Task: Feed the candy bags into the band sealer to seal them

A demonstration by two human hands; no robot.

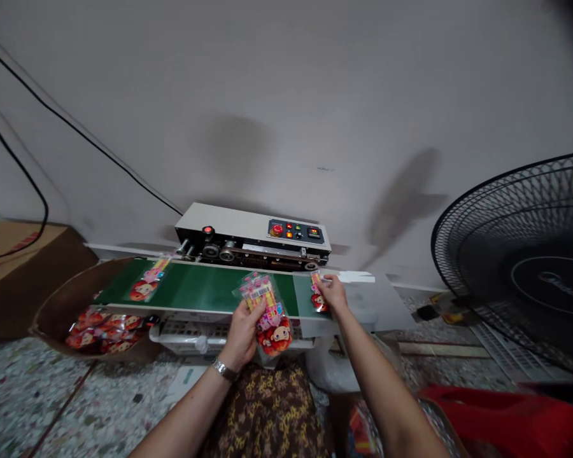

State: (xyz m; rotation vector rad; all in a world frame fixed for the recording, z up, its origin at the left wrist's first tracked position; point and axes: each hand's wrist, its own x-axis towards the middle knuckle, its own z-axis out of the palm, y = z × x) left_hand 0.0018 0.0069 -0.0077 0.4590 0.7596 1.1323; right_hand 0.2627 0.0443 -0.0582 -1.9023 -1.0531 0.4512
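Note:
My left hand [242,331] is closed round a clear packet [267,315] with a red cartoon figure and pink label, held upright over the front edge of the green conveyor belt [205,289]. My right hand [333,294] presses a second packet [318,294] flat onto the belt's right end, fingers pinched on it. A third packet [146,284] lies on the belt at its left end. Behind the belt stands the grey sealing machine [253,236] with a red button and lit indicators.
A brown cardboard box [57,305] at the belt's left end holds several sealed packets [102,329]. A black fan [520,261] stands at the right. A red bag [501,420] lies at the lower right. A closed carton [14,254] and black cables sit at the left.

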